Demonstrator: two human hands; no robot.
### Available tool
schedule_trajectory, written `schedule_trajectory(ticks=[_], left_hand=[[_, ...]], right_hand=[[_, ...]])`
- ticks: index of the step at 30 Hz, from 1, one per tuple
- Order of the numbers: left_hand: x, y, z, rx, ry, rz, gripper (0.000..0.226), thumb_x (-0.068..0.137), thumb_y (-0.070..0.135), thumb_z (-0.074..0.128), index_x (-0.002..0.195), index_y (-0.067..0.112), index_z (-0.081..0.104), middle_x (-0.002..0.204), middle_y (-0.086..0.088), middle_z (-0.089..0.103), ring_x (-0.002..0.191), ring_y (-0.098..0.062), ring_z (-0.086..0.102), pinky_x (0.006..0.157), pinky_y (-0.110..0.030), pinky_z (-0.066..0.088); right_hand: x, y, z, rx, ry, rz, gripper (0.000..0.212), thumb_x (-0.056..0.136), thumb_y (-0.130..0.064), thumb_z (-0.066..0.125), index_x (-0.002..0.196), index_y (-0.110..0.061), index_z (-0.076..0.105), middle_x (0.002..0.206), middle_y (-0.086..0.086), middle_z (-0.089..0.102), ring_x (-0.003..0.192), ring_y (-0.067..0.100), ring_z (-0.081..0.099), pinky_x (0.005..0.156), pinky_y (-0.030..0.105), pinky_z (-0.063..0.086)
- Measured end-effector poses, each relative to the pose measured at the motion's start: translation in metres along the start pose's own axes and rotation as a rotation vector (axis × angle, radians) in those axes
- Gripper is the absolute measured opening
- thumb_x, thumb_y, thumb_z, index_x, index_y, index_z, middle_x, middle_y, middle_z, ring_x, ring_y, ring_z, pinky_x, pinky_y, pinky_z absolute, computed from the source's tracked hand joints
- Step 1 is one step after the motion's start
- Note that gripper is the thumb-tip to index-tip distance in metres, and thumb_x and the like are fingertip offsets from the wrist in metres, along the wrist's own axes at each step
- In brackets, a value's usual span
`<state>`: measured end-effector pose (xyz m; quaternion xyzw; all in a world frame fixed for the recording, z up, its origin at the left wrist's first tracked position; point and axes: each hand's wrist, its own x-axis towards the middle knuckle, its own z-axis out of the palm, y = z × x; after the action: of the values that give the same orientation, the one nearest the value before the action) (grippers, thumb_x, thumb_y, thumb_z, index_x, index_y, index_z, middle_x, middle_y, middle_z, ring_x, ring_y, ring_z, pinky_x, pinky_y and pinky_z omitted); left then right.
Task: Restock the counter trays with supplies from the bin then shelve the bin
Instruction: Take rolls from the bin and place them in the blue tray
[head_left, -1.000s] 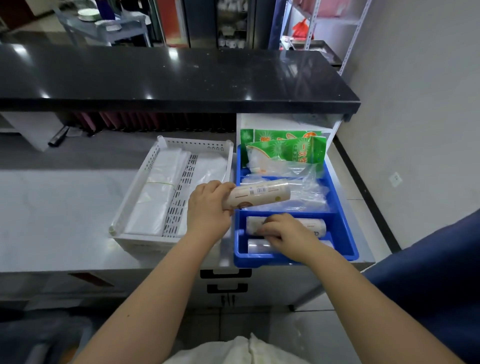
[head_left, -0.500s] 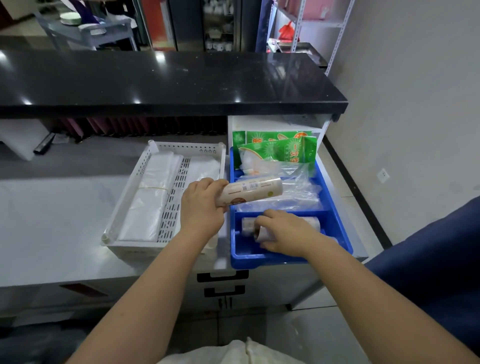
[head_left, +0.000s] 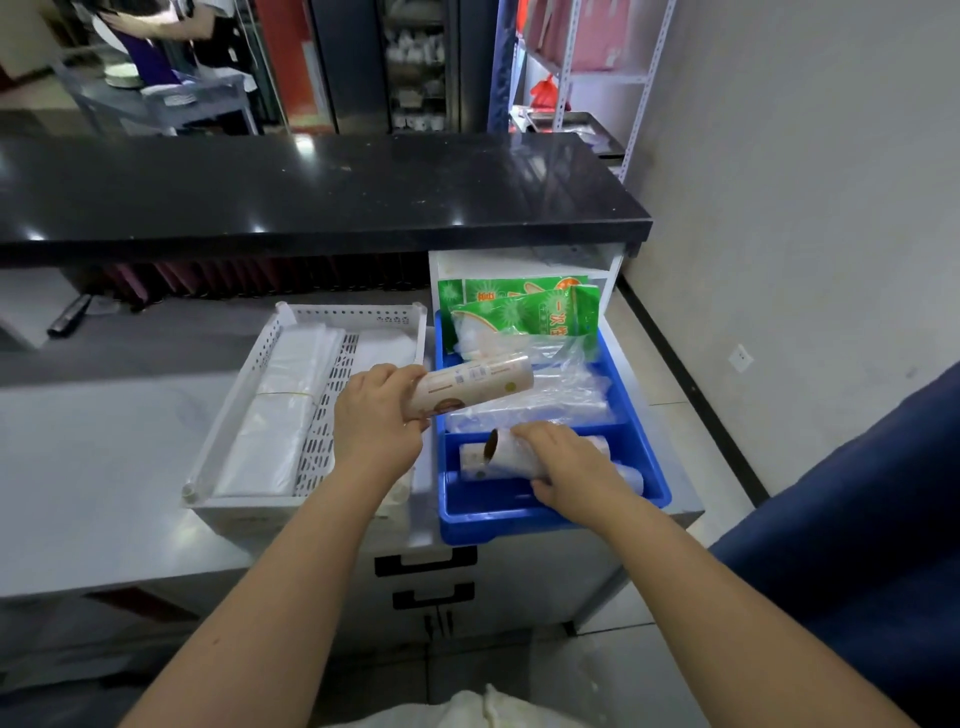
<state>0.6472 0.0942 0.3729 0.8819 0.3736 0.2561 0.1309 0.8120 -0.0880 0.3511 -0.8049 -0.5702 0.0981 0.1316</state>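
A blue bin sits on the counter at the right, with green packets and clear plastic bags in its far part. My left hand holds a white labelled roll above the gap between bin and tray. My right hand grips a second roll in the bin's near compartment, its left end lifted. Another roll lies under it. The white perforated tray to the left holds stacks of clear bags.
A raised black countertop runs across behind the tray and bin. Drawer handles sit below the counter edge. A blue chair or fabric is close at the right. A metal shelving rack stands at the back right.
My right hand has closed around a roll in the bin's near compartment and tipped its left end up. My left hand has kept its roll almost still.
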Motion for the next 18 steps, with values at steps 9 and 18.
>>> schedule_trajectory(ticks=[9, 18], left_hand=[[-0.015, 0.014, 0.010, -0.043, -0.160, -0.050, 0.057, 0.069, 0.025, 0.078, 0.120, 0.033, 0.056, 0.113, 0.006, 0.060, 0.103, -0.020, 0.048, 0.084, -0.034, 0.040], [-0.043, 0.077, 0.055, -0.020, -0.413, 0.142, 0.061, 0.070, 0.036, 0.078, 0.126, 0.034, 0.053, 0.119, 0.006, 0.057, 0.110, -0.021, 0.050, 0.090, -0.038, 0.045]], right_hand=[[-0.007, -0.004, -0.062, -0.077, 0.415, -0.265, 0.057, 0.073, -0.004, 0.073, 0.127, -0.014, 0.056, 0.125, 0.007, 0.059, 0.112, 0.026, 0.052, 0.099, 0.043, 0.039], [-0.014, 0.019, -0.072, -0.163, 0.423, -0.160, 0.056, 0.073, 0.007, 0.064, 0.126, -0.011, 0.059, 0.121, 0.012, 0.061, 0.109, 0.034, 0.055, 0.091, 0.048, 0.043]])
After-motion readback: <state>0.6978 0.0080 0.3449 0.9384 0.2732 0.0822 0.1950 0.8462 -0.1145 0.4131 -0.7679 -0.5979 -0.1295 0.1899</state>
